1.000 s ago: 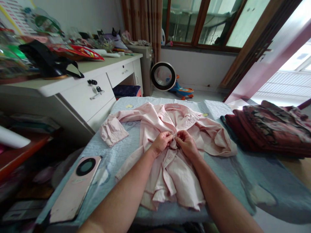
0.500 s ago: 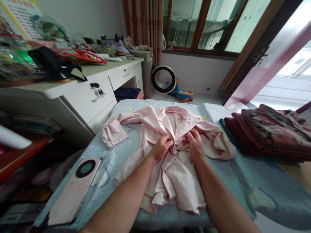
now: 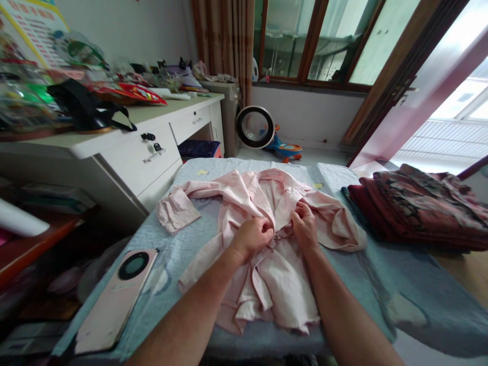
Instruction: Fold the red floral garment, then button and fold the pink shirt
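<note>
A pale pink shirt [image 3: 284, 274] lies spread on a light blue quilted cover [image 3: 168, 305], its collar pointing away from me and its sleeves out to both sides. Near the middle of the front, my left hand [image 3: 254, 236] is closed on the shirt's front edge. My right hand [image 3: 305, 223] pinches the cloth of the opposite front edge, a little higher. The lower front hangs together below my hands, while the neck lies open. Whether a button is between my fingers is hidden.
A phone [image 3: 110, 305] lies face down at the left of the cover. Folded dark red patterned cloths [image 3: 427, 208] are stacked at the right. Beyond stand a white desk [image 3: 141, 168] with cluttered top, a washing machine's round door [image 3: 255, 127] and a blue toy car [image 3: 284, 147].
My left hand has rolled over slightly, its back now turned more upward. My right hand has moved up a little along the shirt edge. Both still hold the cloth.
</note>
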Available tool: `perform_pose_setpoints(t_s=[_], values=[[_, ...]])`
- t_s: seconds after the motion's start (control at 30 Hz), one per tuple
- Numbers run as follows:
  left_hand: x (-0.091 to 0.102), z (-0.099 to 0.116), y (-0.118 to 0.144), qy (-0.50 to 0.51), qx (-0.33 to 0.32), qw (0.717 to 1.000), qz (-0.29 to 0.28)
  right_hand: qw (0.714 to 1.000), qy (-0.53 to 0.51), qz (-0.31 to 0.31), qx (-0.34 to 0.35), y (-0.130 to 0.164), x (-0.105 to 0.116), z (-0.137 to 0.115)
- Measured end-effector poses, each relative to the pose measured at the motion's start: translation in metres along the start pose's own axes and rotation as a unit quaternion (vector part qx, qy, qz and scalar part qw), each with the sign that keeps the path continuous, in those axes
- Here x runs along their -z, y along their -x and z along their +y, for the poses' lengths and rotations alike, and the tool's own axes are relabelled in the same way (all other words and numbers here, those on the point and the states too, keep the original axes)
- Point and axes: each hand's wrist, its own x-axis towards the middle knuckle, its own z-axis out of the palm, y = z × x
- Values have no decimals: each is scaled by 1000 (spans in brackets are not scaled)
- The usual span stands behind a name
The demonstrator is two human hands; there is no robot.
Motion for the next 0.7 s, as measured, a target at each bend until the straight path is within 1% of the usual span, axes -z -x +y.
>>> perform_pose_setpoints(t_s=[0.1, 0.17, 0.23, 0.3, 0.37, 0.43, 0.5, 0.6, 0.7], values=[[11, 17, -4, -118, 3, 989, 94, 999, -8, -49, 16, 2, -1, -3], [17, 25, -11, -156, -5, 981, 118, 997, -4, -70, 32, 4, -3, -3], [20, 29, -21, -180, 1, 978, 107, 997, 14, -71, 40, 5, -6, -2], [20, 28, -33, -193, 36, 978, 71, 996, 32, -72, 34, 6, -7, -2], [17, 23, -46, -185, 78, 979, 35, 995, 36, -83, 29, 7, -8, -4], [11, 17, -56, -147, 100, 984, 31, 995, 30, -88, 36, 8, -8, -8], [3, 10, -61, -78, 95, 991, 60, 995, 21, -89, 46, 9, -7, -13], [-10, 2, -61, 60, 60, 990, 109, 995, 17, -91, 47, 9, -8, -15], [-21, -5, -55, 158, 24, 977, 140, 994, 23, -91, 50, 8, -10, -11]])
